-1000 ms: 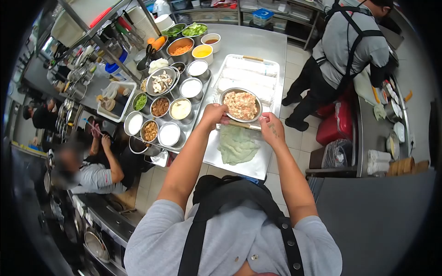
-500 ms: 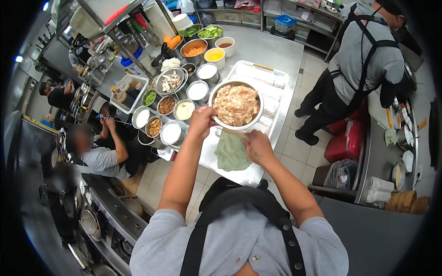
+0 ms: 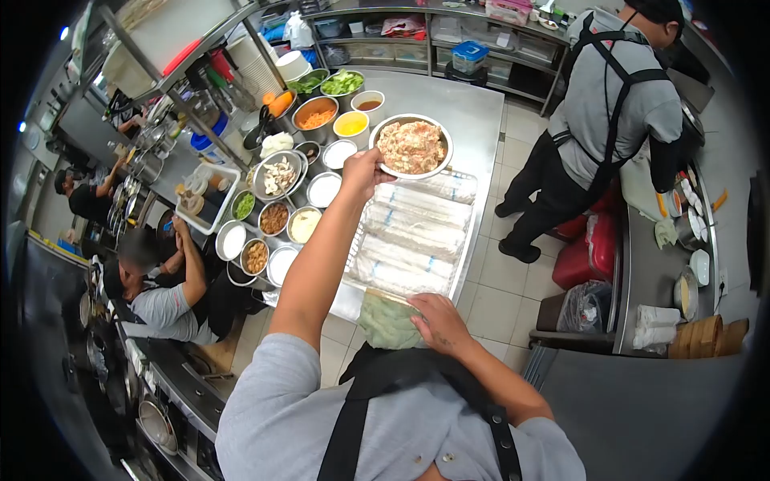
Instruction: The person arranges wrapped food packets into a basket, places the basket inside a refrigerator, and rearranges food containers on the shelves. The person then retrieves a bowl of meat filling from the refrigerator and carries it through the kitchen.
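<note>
The left hand [image 3: 365,172] is closed on the near left rim of a round metal bowl [image 3: 417,175] heaped with a pale pink, chunky mixture [image 3: 411,146]. The bowl is over the far end of a white tray [image 3: 465,260] on the steel tabletop [image 3: 473,96]; whether its base touches anything cannot be told. The right hand [image 3: 437,321] is well apart from the left, at the tray's near edge beside a crumpled green cloth [image 3: 389,322]; whether its fingers grip the edge or merely rest there is unclear. Clear-wrapped rolls [image 3: 417,216] lie side by side in the tray, and a white bowl of yellow liquid [image 3: 351,123] stands just left of the metal bowl. The metal bowl looks stiff and hardly fragile, but its heaped load probably makes it fairly heavy. Held from one side, it would tend to tip toward the unsupported far side, and any moisture on the smooth rim could make it slippery. The mixture looks soft, moist and sticky, likely to cling rather than pour. The surest hold would be both hands on opposite sides of the rim, or one palm beneath the base, fingers clear of the mixture.
</note>
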Available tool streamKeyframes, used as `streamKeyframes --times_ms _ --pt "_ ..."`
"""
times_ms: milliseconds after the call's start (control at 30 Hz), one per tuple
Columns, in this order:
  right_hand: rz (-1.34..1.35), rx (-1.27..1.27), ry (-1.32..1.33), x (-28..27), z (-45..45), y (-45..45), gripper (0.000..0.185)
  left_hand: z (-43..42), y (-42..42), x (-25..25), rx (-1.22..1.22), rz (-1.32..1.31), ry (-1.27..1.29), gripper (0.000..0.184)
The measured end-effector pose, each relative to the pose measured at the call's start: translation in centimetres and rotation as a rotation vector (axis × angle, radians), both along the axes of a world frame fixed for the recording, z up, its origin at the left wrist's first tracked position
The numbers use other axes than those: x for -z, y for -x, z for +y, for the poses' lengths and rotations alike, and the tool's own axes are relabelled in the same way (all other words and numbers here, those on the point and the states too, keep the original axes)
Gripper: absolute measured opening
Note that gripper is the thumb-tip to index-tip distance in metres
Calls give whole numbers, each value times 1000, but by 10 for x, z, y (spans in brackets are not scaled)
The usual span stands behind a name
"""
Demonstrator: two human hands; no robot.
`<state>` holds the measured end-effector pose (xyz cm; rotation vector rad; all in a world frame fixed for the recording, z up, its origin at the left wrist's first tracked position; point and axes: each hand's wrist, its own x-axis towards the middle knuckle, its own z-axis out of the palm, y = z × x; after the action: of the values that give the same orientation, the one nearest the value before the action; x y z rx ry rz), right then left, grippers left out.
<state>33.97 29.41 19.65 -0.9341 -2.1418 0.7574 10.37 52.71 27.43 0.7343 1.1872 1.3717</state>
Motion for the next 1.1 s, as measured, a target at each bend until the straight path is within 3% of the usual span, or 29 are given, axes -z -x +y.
streamKeyframes --times_ms 67,133,267,333,400,433,467,567,633,733,833,933,967,1000,1067,1100 --pt "108 132 101 9 -7 -19 32 34 -4 12 -5 31 29 14" --pt "118 442 53 15 -12 -52 29 69 -6 32 -29 87 56 14" --pt "180 1056 228 54 -33 -153 23 124 -10 59 -92 203 120 20" --pt "363 1266 264 72 -51 -202 26 153 -2 89 -78 203 102 30" --pt "350 1375 130 70 -67 -238 27 166 16 106 97 253 -12 40" --pt "377 1457 140 67 -72 -251 24 176 13 106 100 296 81 42" --pt "331 1509 130 55 -76 -260 24 179 19 113 191 215 -7 41" --pt "372 1568 21 66 -72 -293 24 229 38 137 241 280 220 31" --pt "401 1627 106 53 -57 -304 27 232 46 142 220 348 281 29" --pt "212 1778 124 56 -30 -347 39 245 77 169 99 446 394 21" --pt "-27 1984 126 62 -3 -417 52 259 109 194 156 450 533 20" --pt "-220 2167 224 87 10 -509 77 245 112 199 66 389 277 24" --pt "-383 2119 510 57 11 -519 82 245 129 206 71 434 257 38" --pt "-512 2153 616 76 16 -561 83 224 106 181 -1 693 286 49" --pt "-681 2137 708 122 13 -648 90 228 121 190 -6 1663 -81 53" --pt "-819 2163 745 143 14 -684 94 178 65 133 -128 1307 -265 51"
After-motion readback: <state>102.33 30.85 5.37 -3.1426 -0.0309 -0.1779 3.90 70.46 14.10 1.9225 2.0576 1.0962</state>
